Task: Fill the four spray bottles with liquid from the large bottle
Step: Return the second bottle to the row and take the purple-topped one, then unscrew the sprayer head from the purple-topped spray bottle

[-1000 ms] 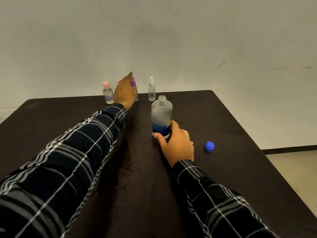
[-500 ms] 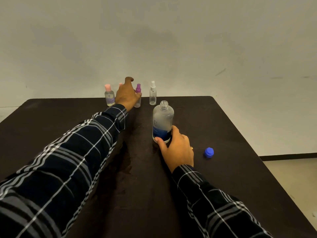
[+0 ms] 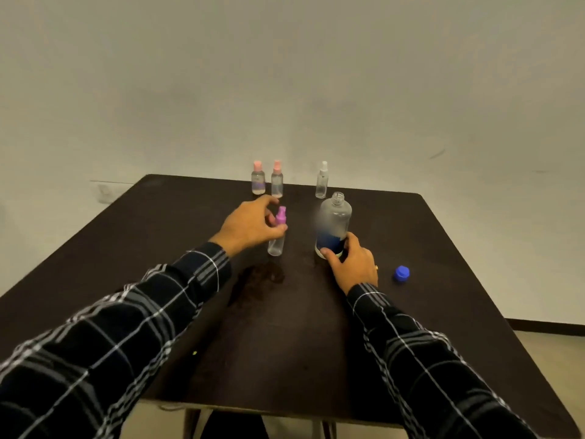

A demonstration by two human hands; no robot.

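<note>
My left hand (image 3: 250, 224) grips a small clear spray bottle with a purple top (image 3: 278, 234), upright near the table's middle. My right hand (image 3: 351, 264) holds the base of the large clear bottle (image 3: 334, 223), which has a blue label and an open neck. Its blue cap (image 3: 402, 274) lies on the table to the right. At the far edge stand two pink-topped bottles (image 3: 258, 179) (image 3: 277, 180) and a white-topped spray bottle (image 3: 322, 182).
The dark table (image 3: 158, 248) has a wet patch (image 3: 259, 280) in front of the purple-topped bottle. A plain wall rises behind the far edge. The table's right edge drops to the floor (image 3: 557, 359).
My left hand has taken the purple-topped bottle from the back row and brought it toward me, next to the large bottle. The right hand stays on the large bottle.
</note>
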